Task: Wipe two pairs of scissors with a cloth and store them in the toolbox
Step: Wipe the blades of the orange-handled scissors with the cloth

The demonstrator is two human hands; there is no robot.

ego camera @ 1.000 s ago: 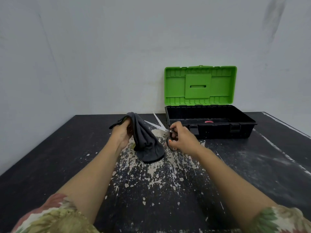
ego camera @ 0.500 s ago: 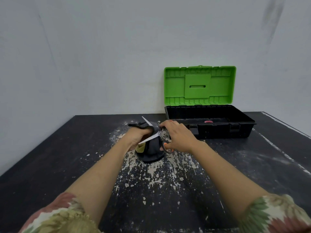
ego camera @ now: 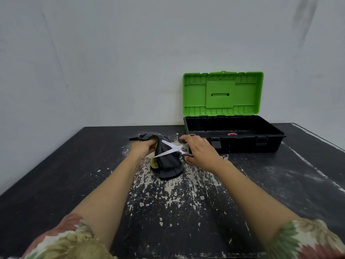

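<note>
Two splayed steel blades of the orange-handled scissors [ego camera: 172, 149], gripped by right hand [ego camera: 200, 151], could nick left hand [ego camera: 142, 148] clutching the dark grey cloth [ego camera: 167, 161].

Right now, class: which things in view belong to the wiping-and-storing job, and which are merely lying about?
Job:
- scissors
- cloth
- toolbox
- pink item inside toolbox, perhaps the other scissors' handle

Lying about:
- nothing loose; only the paint-flecked table
</note>
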